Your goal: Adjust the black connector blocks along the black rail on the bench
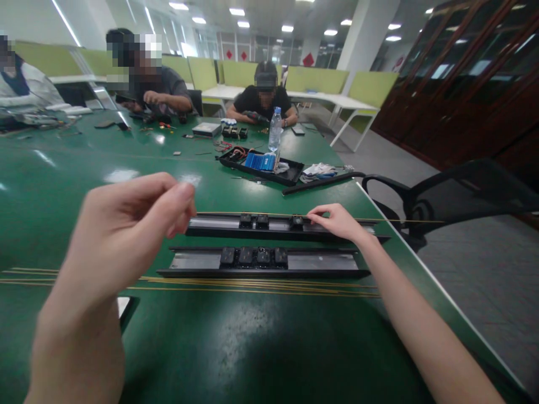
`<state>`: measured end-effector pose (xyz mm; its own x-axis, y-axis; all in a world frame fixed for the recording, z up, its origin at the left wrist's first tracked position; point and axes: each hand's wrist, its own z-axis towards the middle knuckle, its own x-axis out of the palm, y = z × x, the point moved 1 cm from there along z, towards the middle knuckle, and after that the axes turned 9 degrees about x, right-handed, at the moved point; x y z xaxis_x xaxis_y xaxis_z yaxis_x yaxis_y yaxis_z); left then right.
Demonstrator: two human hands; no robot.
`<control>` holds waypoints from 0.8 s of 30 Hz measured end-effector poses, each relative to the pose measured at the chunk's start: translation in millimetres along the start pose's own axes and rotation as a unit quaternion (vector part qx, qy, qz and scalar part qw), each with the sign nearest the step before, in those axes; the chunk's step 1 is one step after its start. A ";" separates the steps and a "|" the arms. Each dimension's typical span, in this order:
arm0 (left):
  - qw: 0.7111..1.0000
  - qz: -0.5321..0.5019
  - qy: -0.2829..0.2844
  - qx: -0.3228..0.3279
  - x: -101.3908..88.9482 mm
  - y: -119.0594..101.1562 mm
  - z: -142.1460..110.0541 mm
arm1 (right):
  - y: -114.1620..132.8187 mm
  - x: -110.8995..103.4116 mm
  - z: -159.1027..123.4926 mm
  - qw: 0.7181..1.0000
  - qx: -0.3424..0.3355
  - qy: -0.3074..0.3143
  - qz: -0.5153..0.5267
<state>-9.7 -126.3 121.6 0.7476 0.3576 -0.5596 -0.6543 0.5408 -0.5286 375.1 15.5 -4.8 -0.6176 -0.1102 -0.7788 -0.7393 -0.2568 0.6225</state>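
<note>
A thin brass-coloured rod (227, 213) runs sideways from my left hand (122, 235), past my right hand (334, 220) and out over the table's right edge. My left hand is closed, thumb pressed to its curled fingers at the rod's left end. Thumb and fingertips of my right hand pinch the rod further right, just above the far metal channel (275, 224). Small black blocks (297, 221) sit in that channel. Nearer to me lies a second black-edged channel (320, 262), with several black blocks (245, 256) side by side at its middle.
Several loose brass-coloured rods (252, 283) lie on the green table (236, 348) in front of the channels. Beyond are a black tray (290, 175), a water bottle (275, 132) and a black bar (324, 183). An office chair (458, 193) stands right. Other people work across the table.
</note>
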 end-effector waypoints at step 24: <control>0.944 0.083 0.315 0.059 125.2 136.2 18.8 | 4.2 14.4 2.2 0.998 -0.026 -0.054 -0.011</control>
<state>-3.1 6.5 -8.4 0.3958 -0.0597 -0.9164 -0.7115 0.6109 -0.3471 362.4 15.0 -13.2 -0.6285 -0.0011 -0.7778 -0.7396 -0.3086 0.5981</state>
